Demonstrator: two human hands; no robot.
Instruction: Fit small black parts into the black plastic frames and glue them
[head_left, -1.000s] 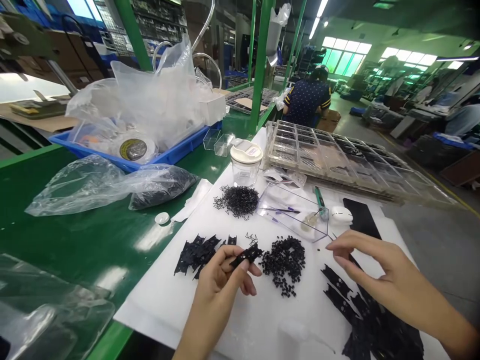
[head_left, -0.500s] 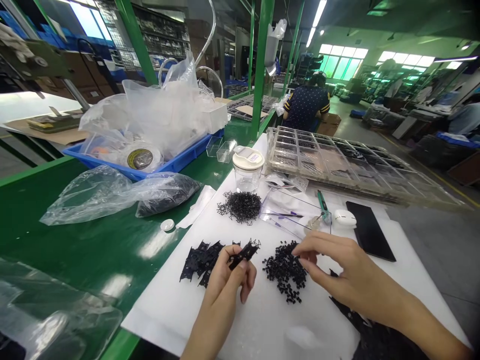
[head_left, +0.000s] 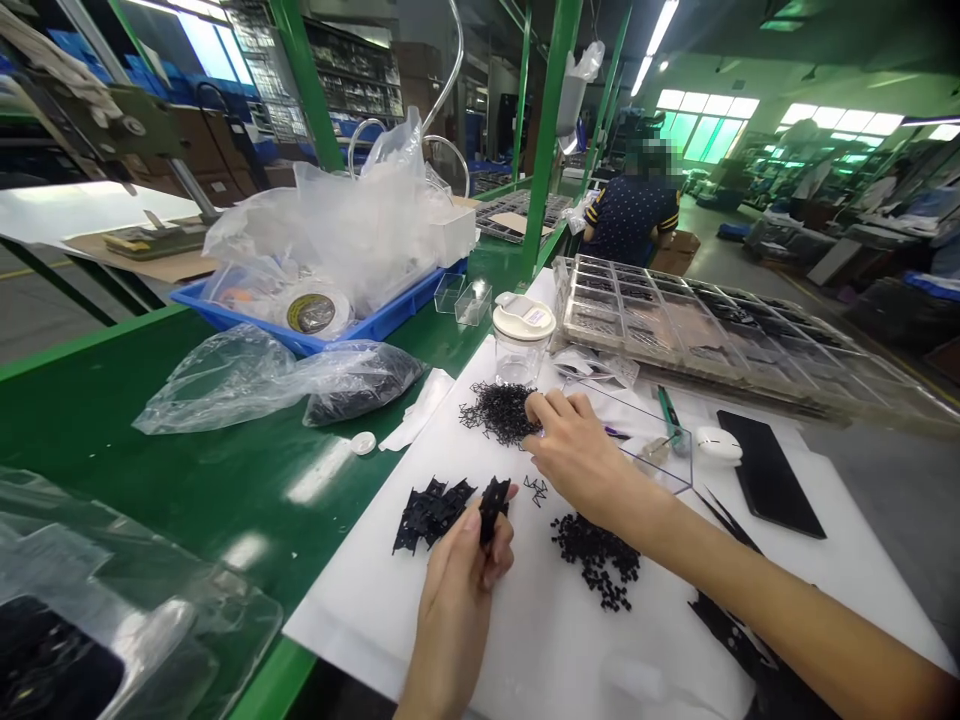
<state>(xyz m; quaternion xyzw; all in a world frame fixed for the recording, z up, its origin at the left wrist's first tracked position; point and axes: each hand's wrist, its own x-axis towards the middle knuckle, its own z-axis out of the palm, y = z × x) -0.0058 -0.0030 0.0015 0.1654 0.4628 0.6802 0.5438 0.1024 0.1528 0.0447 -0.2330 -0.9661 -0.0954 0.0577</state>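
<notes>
My left hand (head_left: 469,560) is closed around a dark, flat plastic part (head_left: 493,508), held tilted above the white sheet (head_left: 517,640). Beside it lies a heap of similar black plastic parts (head_left: 431,512). At the back, the fingertips of my right hand (head_left: 574,445) are pinched together at the right edge of a pile of thin bent black wire pieces (head_left: 499,408); anything between them is hidden. A few loose wire pieces (head_left: 535,490) rest between my hands. Below my right forearm is a pile of small black blocks (head_left: 596,560).
Behind the piles stands a lidded clear cup (head_left: 517,345). A compartmented clear tray (head_left: 675,330) spans the back right. A black slab (head_left: 771,472), a white oval case (head_left: 718,446) and a green-handled tool (head_left: 667,408) lie right. Left are a blue bin (head_left: 375,325) and a plastic bag (head_left: 225,385).
My right hand has moved from the small black blocks back to the wire pile. My left hand has turned the plastic part more upright. The camera view has shifted slightly left.
</notes>
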